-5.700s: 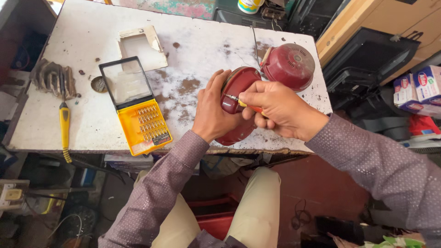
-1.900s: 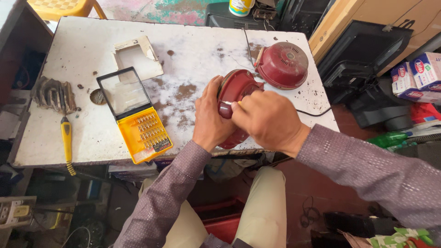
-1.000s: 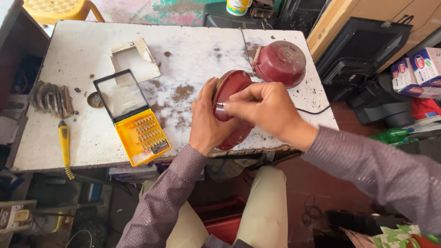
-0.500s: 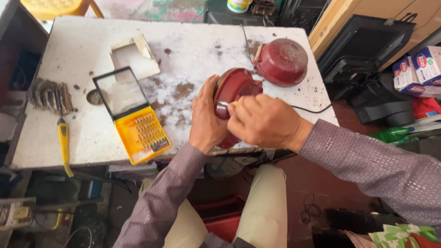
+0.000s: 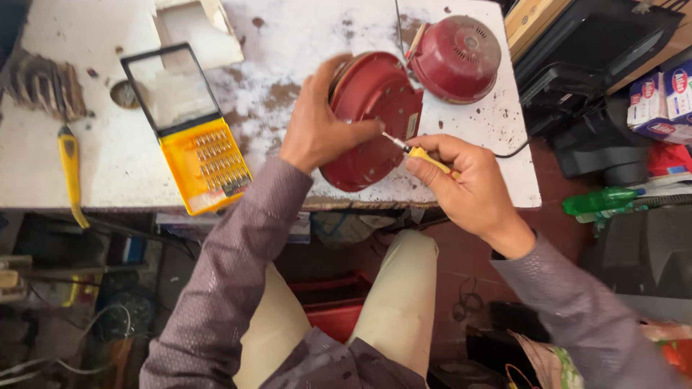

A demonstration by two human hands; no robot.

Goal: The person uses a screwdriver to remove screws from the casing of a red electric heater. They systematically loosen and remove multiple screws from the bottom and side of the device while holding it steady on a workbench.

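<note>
**Even daylight, soft blur at the hands**

Bright, diffuse light falls from above on the white table [image 5: 108, 173], casting faint shadows. Beneath the table everything sinks into dimness. Slight motion blur softens the left hand [image 5: 317, 130]; edges bend outward.

A round dark-red plastic casing [image 5: 371, 119] stood tilted on its edge at the near rim of the table, its flat underside turned toward the person, a small pale label near its right edge. The left hand [image 5: 317, 130] clasped it from the left, thumb pressed on its face. A small screwdriver with a yellow handle [image 5: 422, 155] was pinched in the fingers of the right hand [image 5: 465, 184], just right of the casing, its thin metal tip touching the casing's lower right face.
</note>
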